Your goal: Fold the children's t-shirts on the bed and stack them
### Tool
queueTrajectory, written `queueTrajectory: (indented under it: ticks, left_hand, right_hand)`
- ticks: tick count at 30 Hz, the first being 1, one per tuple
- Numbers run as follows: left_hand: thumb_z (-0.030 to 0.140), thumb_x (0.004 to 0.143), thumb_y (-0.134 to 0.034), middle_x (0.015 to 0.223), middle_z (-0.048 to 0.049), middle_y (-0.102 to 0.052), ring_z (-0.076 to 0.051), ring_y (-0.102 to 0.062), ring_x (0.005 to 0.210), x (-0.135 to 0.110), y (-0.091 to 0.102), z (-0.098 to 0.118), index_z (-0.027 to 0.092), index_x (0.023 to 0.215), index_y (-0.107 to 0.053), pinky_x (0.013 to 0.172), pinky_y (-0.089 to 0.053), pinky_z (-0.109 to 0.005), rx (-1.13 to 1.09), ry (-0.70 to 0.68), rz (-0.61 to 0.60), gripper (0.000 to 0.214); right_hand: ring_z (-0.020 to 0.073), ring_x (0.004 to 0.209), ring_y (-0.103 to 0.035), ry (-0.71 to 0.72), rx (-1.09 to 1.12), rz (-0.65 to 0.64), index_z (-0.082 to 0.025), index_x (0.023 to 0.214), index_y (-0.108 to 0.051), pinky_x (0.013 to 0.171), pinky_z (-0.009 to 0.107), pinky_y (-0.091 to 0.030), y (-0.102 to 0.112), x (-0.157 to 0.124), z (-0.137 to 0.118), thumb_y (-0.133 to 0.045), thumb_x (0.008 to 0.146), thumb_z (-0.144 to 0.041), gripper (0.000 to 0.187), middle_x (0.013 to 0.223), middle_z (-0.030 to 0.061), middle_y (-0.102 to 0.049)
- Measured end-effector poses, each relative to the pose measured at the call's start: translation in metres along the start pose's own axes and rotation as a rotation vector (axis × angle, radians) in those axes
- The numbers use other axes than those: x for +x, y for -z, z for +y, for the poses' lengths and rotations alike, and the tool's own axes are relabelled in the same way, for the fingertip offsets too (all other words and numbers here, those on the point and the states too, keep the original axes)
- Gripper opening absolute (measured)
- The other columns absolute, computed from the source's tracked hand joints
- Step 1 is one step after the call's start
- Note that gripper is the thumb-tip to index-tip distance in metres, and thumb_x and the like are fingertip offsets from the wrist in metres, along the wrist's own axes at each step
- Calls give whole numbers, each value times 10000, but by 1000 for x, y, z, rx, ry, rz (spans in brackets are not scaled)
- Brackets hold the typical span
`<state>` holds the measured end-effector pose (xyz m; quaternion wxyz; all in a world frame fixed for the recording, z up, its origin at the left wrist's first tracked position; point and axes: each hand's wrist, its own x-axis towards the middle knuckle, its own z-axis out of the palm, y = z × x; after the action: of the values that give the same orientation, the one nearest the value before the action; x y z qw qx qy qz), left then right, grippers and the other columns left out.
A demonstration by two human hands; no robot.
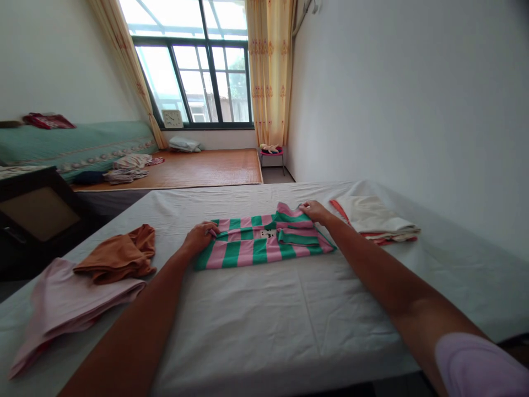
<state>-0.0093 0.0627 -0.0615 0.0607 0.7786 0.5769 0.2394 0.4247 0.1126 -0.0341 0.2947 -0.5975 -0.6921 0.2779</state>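
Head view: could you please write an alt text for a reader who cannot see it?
A person's left hand and right hand hold a partly folded green-and-pink garment on a white sheet. A brown cloth overlaps a pink cloth at the left; a folded cream cloth lies at the right. Beyond is a curtained window.
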Motion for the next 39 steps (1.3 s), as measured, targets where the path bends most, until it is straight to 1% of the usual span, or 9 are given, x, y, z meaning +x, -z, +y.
queueTrajectory:
  ticks: [3,6,12,16,22,25,28,33,39]
  left_hand:
    - [157,661,-432,1082,-30,-684,-192,-629,1019,1,-2,-6,231,792,-711,946,-470,-303,-17,-11,-2,318]
    - [184,676,-449,1094,-8,-680,-188,-626,1023,3,-5,-14,246,756,-706,972,-456,-306,-23,-1,-1,277]
    - [200,695,-454,1113,5,-675,-184,-620,1035,2,-6,-18,260,769,-711,988,-445,-305,-9,18,5,275]
    - [224,694,-488,1108,1,-679,-193,-617,1043,0,-5,-16,258,782,-718,981,-445,-297,13,5,25,249]
    - [170,688,-506,1123,8,-672,-203,-605,1051,-1,-1,-8,261,814,-721,956,-459,-310,63,52,43,265]
    - [139,684,-508,1160,24,-660,-225,-558,1126,0,3,16,278,900,-714,970,-447,-337,125,68,149,329]
    - [159,764,-459,1119,4,-679,-212,-561,1116,5,0,54,252,940,-707,999,-422,-340,85,-56,169,318]
    - [250,865,-429,1105,-34,-695,-206,-599,1071,27,-32,121,222,1100,-677,961,-437,-323,-5,-212,-50,342]
    - [340,906,-448,1102,-64,-698,-195,-637,985,67,-72,172,204,1253,-601,852,-463,-260,-122,-16,-185,403]
  right_hand:
    - [241,957,-615,-44,-175,143,-122,1097,-630,820,313,-458,1,-2,-1,-570,824,-275,319,971,109,-695]
    - [242,1188,-501,131,-429,242,-159,1254,-565,977,340,-390,-5,-14,-10,-485,894,-249,380,1276,128,-590]
    - [225,1200,-500,411,-588,-79,-226,1233,-600,1015,366,-360,-41,-38,-18,-495,923,-378,361,1277,63,-614]
    - [250,1209,-501,318,-555,1,-184,1254,-580,1004,384,-363,-44,-40,-5,-513,908,-434,432,1291,101,-599]
    - [246,1111,-566,93,-567,183,-152,1163,-597,946,319,-401,-15,-39,8,-444,932,-417,383,1170,137,-642]
    - [267,1033,-610,-39,-615,161,-133,1151,-565,859,328,-441,-6,-42,12,-455,913,-459,418,1102,164,-656]
    - [272,967,-639,-46,-591,123,-146,1190,-540,790,330,-463,-5,-44,16,-491,892,-452,430,1039,146,-682]
    - [210,967,-642,145,-447,184,-243,1164,-604,831,290,-466,-10,-42,21,-575,831,-227,335,1033,52,-701]
    - [165,965,-638,352,-94,309,-233,1021,-668,896,279,-472,-18,-37,25,-517,829,-157,256,1042,12,-699]
